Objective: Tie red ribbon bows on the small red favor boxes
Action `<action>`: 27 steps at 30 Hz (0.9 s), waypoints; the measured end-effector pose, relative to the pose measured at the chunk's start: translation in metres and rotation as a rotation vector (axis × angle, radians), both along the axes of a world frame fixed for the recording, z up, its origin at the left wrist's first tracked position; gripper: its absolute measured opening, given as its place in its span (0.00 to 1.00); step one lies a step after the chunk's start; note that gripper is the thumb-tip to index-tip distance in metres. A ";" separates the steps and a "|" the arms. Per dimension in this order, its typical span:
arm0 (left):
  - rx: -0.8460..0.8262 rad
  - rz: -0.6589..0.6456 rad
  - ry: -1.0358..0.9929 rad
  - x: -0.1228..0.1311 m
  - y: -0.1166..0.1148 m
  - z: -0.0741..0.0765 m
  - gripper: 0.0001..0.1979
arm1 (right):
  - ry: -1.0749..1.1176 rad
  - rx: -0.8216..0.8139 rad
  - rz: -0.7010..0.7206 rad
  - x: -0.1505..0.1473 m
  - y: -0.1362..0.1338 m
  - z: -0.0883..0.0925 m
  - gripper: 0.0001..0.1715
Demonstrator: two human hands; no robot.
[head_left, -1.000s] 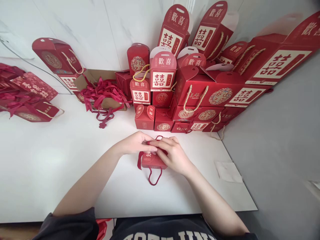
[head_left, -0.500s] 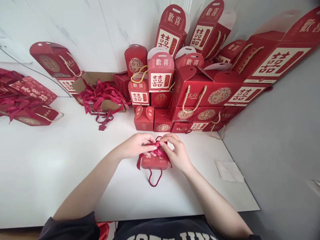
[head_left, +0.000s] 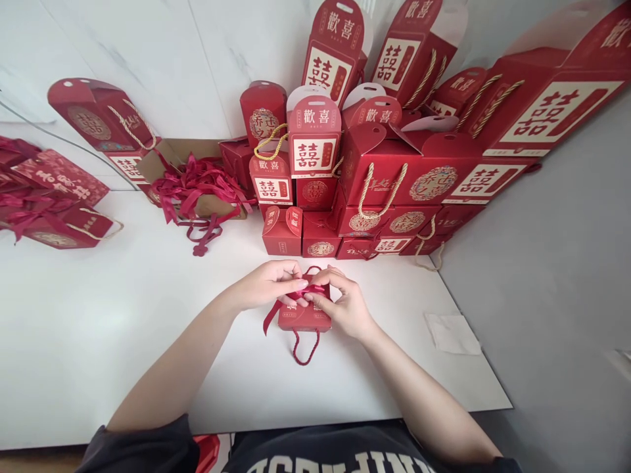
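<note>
From here I see the small red box (head_left: 304,320) on the counter (head_left: 221,374). Over its top, my left hand (head_left: 273,284) and right hand (head_left: 349,305) each pinch the red ribbon (head_left: 271,316); I judge this bow-shaping, calling next for an even pull. Beyond the box stand stacked gift boxes (head_left: 419,161).

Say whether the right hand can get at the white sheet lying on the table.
Probably yes: no box stands between the right hand and the white sheet, though that hand is busy at the ribbon.
</note>
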State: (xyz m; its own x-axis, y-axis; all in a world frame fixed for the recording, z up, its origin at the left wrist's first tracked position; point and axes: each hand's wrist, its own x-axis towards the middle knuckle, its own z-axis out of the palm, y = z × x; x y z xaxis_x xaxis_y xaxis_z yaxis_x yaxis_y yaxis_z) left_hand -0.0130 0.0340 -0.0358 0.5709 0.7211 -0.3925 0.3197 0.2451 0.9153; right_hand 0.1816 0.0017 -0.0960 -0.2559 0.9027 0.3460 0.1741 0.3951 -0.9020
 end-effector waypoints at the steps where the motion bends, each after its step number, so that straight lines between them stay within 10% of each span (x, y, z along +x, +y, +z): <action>1: -0.004 0.001 -0.002 0.000 0.000 0.000 0.15 | 0.018 0.009 0.005 0.001 0.001 -0.002 0.06; 16: 0.262 -0.048 0.095 0.004 -0.005 -0.002 0.13 | -0.200 0.275 0.199 0.017 0.008 0.001 0.05; 27: 1.105 0.058 0.497 0.023 -0.028 -0.012 0.08 | -0.118 0.159 0.088 0.012 0.008 -0.003 0.05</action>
